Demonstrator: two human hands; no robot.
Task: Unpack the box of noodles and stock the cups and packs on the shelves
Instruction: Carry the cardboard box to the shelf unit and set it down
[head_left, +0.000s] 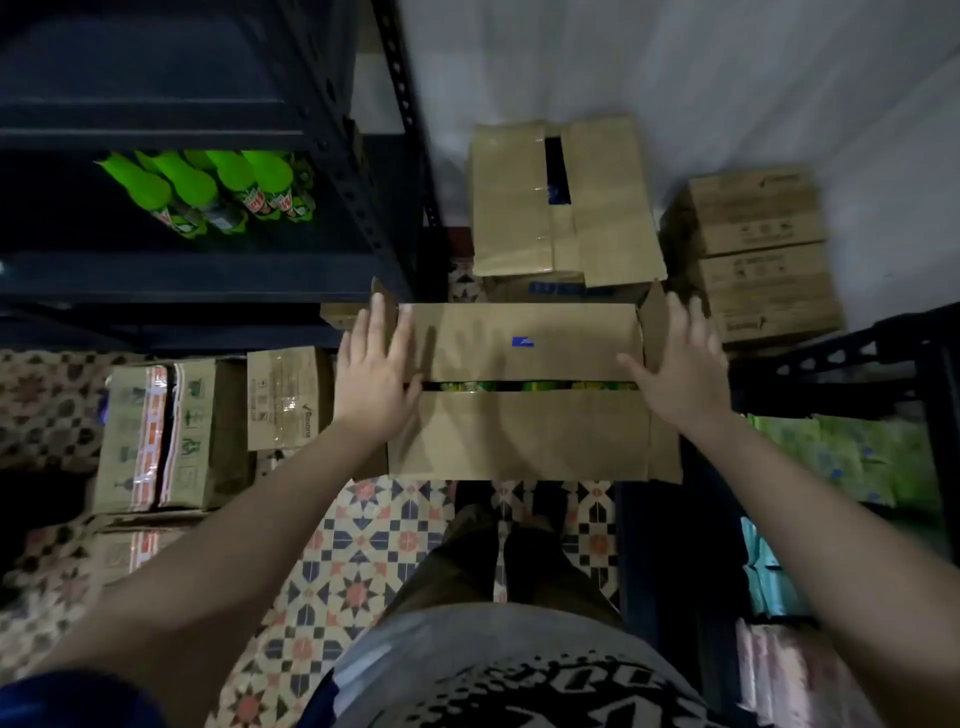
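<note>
Item: cardboard box of noodles (519, 395), on the patterned tile floor (332, 571), directly ahead of the person's feet. Top flaps nearly shut; a narrow slit between them shows green and yellow packaging.

Left hand (376, 371): fingers straight and spread, palm flat on the box's left end, fingertips reaching its far edge.

Right hand (678, 364): fingers spread and straight, over the box's right end beside a raised end flap; whether it touches is unclear.

Beyond the hands: a taped carton (561, 202) touching the box's far side, with stacked cartons (753, 254) to its right against the wall.

Left of the left hand: dark metal shelving (208, 275) holding green bottles (218, 187); floor cartons (171, 431) close by.

Right of the right hand: a second shelf frame (852, 358) over green packs (852, 457).

Open floor: only the tiled strip nearer the person.
</note>
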